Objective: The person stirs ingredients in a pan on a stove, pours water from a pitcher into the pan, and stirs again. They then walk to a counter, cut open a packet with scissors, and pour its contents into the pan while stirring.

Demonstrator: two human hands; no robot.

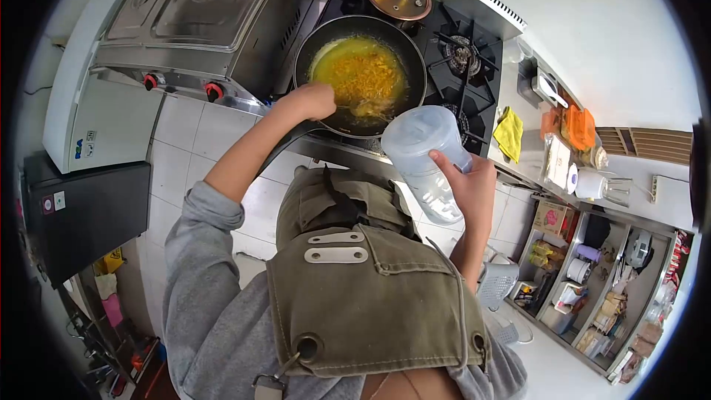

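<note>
A black frying pan (418,67) stands on the stove, with yellow liquid and orange-yellow shredded food (363,78) in it. Over the pan's near left rim is my left hand (317,101), its fingers closed; what they hold, if anything, is hidden. The pan's handle (285,141) runs below that forearm. My right hand (470,181) grips a translucent plastic container (426,152) with a pale lid, tilted just right of the pan. Some whitish contents show faintly near the container's bottom.
Behind the pan, a copper-coloured pot (392,0) sits on the black gas stove (485,78). A steel appliance (222,22) with red knobs stands left. Right, a counter holds a yellow cloth (509,134) and an orange item (579,128). Stocked shelves (592,281) stand lower right.
</note>
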